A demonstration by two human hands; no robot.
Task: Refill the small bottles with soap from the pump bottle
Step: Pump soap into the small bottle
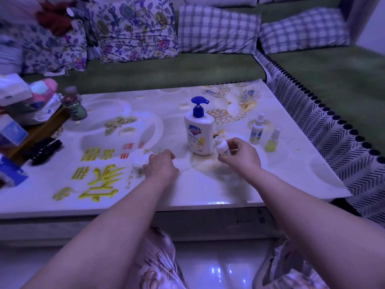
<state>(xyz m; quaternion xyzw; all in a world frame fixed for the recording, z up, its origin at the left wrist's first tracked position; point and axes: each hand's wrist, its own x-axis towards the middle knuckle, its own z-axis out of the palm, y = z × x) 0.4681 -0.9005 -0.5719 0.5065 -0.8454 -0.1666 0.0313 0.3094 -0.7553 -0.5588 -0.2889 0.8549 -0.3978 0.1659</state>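
Note:
A white soap pump bottle (199,132) with a blue pump head stands upright in the middle of the table (208,184). Just to its right, my right hand (241,157) grips a small white bottle (222,146), tilted left, its top uncapped. My left hand (161,166) rests on the table left of the pump bottle, fingers curled over a small white object (141,159) that is partly hidden; I cannot tell what it is. Two more small spray bottles stand to the right, one white (256,130), one with yellow liquid (272,141).
A dark hair clip (42,150), a jar (76,107) and a pile of packets and tissues (25,101) crowd the table's left end. A green sofa with cushions (218,30) runs behind and to the right. My knees are under the near edge.

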